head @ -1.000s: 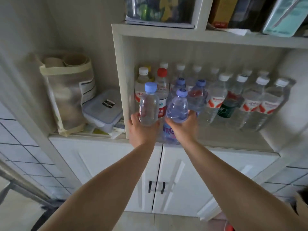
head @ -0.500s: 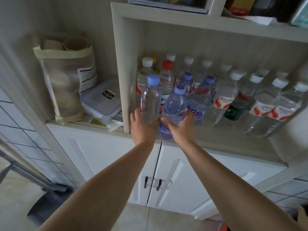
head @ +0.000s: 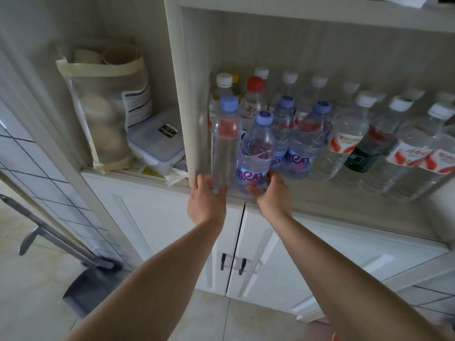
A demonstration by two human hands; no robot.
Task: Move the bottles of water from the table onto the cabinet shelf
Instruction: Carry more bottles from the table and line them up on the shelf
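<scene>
Standing upright at the front left corner of the cabinet shelf [head: 320, 207], a clear unlabelled bottle [head: 225, 146] with a pale blue cap rests its base against the fingers of the left hand [head: 206, 200]. That hand sits just below and in front of it, fingers loosely cupped round the base; whether they grip or merely touch cannot be told. Just beside it to the right stands a blue-tinted bottle [head: 256, 153], also upright, its purple label lettering only partly readable as "inten". The right hand [head: 272, 193] curls round the lower part of this bottle from the front right, thumb on the near side.

Both bottles' long axes run vertical, directly ahead of the hands, each hand equally near its own bottle; the likely next move is straight back, fingers loosening without tipping either one.

Further right sit two more blue-capped bottles [head: 305, 143] of the same brand, then white-capped bottles [head: 344, 141] with red-and-white labels, one reading roughly "Wahaha", and a dark green label [head: 357, 158] too small to read.
</scene>
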